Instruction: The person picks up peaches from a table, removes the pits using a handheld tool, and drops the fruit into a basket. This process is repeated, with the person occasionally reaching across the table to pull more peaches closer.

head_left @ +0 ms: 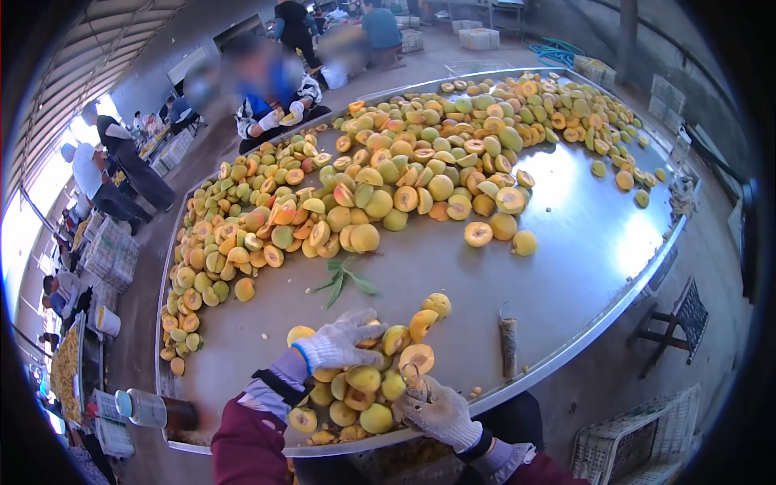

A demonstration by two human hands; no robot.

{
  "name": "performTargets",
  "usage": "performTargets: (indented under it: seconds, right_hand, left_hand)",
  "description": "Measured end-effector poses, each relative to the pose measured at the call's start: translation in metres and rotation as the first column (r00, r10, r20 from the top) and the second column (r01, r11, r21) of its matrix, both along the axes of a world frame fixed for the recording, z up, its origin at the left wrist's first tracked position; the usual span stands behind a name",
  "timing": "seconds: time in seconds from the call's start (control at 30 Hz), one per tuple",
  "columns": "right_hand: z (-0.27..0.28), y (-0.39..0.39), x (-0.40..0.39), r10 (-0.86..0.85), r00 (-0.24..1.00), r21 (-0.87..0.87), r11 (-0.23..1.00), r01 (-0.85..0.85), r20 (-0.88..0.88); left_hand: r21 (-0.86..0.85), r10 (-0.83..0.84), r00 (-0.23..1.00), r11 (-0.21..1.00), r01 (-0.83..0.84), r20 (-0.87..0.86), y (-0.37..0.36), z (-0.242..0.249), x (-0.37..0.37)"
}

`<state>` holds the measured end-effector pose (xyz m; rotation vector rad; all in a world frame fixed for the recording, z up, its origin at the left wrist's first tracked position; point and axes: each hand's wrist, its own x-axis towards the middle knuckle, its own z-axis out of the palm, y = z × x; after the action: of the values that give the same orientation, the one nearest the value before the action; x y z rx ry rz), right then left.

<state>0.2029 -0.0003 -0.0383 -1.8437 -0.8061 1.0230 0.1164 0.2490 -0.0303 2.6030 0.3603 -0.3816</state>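
My left hand [341,343], in a white knit glove, reaches over a small pile of halved yellow peaches [364,378] at the table's near edge. Its fingers are spread, touching the fruit at the top of the pile. At the pile's right side, my gloved right hand [440,414] is closed around a small tool with a curved wire loop [413,378]; its handle is hidden by the fingers. Just above that loop lies a peach half [417,358], cut face showing the pit area. More peaches [422,325] trail up and to the right.
A large heap of peaches [380,178] covers the far and left parts of the metal table [453,279]. Leaves [343,279], a dark rod [508,346] and a jar [153,410] lie nearer. Across the table a co-worker's gloved hands [283,117] handle fruit. A crate [638,440] stands at right.
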Motion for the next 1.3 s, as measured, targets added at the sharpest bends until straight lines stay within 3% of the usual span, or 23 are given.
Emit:
performTargets:
  seconds: [0.03,0.1,0.13,0.17,0.23,0.27,0.3,0.4,0.47,0.5,0.53,0.57,0.67,0.7,0.73,0.8,0.87,0.9,1.0,1.1,1.23,1.27,1.3]
  right_hand:
    - [-0.001,-0.004,-0.003,-0.012,1.0,0.004,1.0,0.012,-0.005]
    - [-0.003,-0.008,-0.005,-0.049,0.999,0.063,0.997,0.048,0.01]
    - [0.003,-0.01,-0.005,-0.076,0.995,0.079,0.994,0.071,0.057]
    - [0.002,-0.012,-0.006,-0.095,0.994,0.078,0.993,0.091,0.049]
    - [-0.001,-0.017,-0.005,-0.116,0.984,0.154,0.979,0.136,-0.132]
    - [-0.018,-0.017,-0.009,-0.158,0.951,0.153,0.967,0.203,-0.267]
    - [-0.025,-0.019,-0.01,-0.172,0.95,0.15,0.965,0.216,-0.261]
    - [-0.015,-0.025,-0.002,-0.265,0.746,0.126,0.898,0.422,-0.61]
    - [-0.025,-0.03,-0.001,-0.263,0.694,0.187,0.845,0.501,-0.67]
    - [-0.025,-0.03,0.002,-0.239,0.644,0.246,0.785,0.568,-0.727]
    - [-0.019,-0.035,0.008,-0.191,0.526,0.176,0.804,0.568,-0.829]
    - [-0.009,-0.037,0.01,-0.193,0.529,0.176,0.803,0.569,-0.827]
    - [-0.013,-0.027,-0.004,-0.363,0.513,0.253,0.566,0.785,-0.778]
    - [-0.022,-0.028,-0.002,-0.366,0.512,0.251,0.566,0.786,-0.777]
    - [-0.03,-0.03,0.003,-0.35,0.554,0.229,0.651,0.724,-0.755]
    - [-0.026,-0.036,0.007,-0.333,0.584,0.195,0.724,0.661,-0.74]
    - [-0.01,-0.038,0.015,-0.165,0.388,0.102,0.807,0.582,-0.907]
    - [-0.011,-0.04,0.015,-0.156,0.385,0.106,0.809,0.578,-0.909]
    - [-0.025,-0.034,0.008,-0.204,0.597,0.226,0.793,0.565,-0.776]
    - [-0.021,-0.033,0.008,-0.141,0.56,0.254,0.783,0.568,-0.817]
    - [-0.021,-0.031,0.007,-0.218,0.704,0.287,0.802,0.524,-0.676]
    - [-0.021,-0.031,0.008,-0.17,0.587,0.237,0.799,0.553,-0.792]
    - [-0.021,-0.029,0.008,-0.142,0.599,0.263,0.801,0.537,-0.788]
  left_hand:
    - [0.004,-0.012,1.0,1.0,0.012,-0.005,0.003,0.005,0.002]
    - [-0.161,-0.146,0.97,0.98,0.116,-0.192,0.008,0.022,0.024]
    - [-0.154,0.047,0.991,0.986,-0.066,-0.126,0.0,0.034,0.036]
    - [-0.154,0.028,0.991,0.987,-0.049,-0.133,-0.007,0.033,0.054]
    - [-0.295,0.266,0.953,0.931,-0.215,0.144,-0.024,0.027,0.095]
    - [-0.099,0.102,0.951,0.992,-0.076,0.291,-0.032,0.022,0.12]
    - [0.114,-0.086,0.912,0.993,0.044,0.402,-0.04,0.017,0.146]
    - [0.186,-0.18,0.864,0.977,0.102,0.471,-0.07,0.006,0.22]
    - [0.354,-0.273,0.878,0.926,0.129,0.394,-0.088,-0.001,0.259]
    - [0.354,-0.276,0.876,0.926,0.131,0.396,-0.094,-0.003,0.275]
    - [0.4,-0.317,0.877,0.902,0.162,0.361,-0.1,-0.005,0.29]
    - [0.445,-0.357,0.876,0.875,0.191,0.326,-0.102,-0.006,0.303]
    - [0.432,-0.269,0.927,0.891,0.137,0.261,-0.096,-0.013,0.324]
    - [0.42,-0.213,0.955,0.901,0.11,0.207,-0.094,-0.012,0.326]
    - [0.387,-0.167,0.968,0.918,0.082,0.19,-0.092,-0.009,0.329]
    - [0.344,-0.154,0.971,0.935,0.084,0.182,-0.079,-0.013,0.321]
    - [0.281,-0.115,0.974,0.958,0.057,0.197,-0.061,-0.011,0.305]
    - [0.288,-0.112,0.975,0.956,0.053,0.193,-0.055,-0.009,0.29]
    - [0.322,-0.144,0.977,0.943,0.088,0.154,-0.048,-0.007,0.231]
    - [0.299,-0.158,0.98,0.947,0.116,0.12,-0.05,-0.001,0.169]
    - [0.262,-0.154,0.986,0.956,0.13,0.072,-0.062,-0.002,0.103]
    - [0.252,-0.156,0.985,0.959,0.132,0.074,-0.063,0.001,0.089]
    - [0.276,-0.142,0.986,0.954,0.115,0.083,-0.066,0.005,0.08]
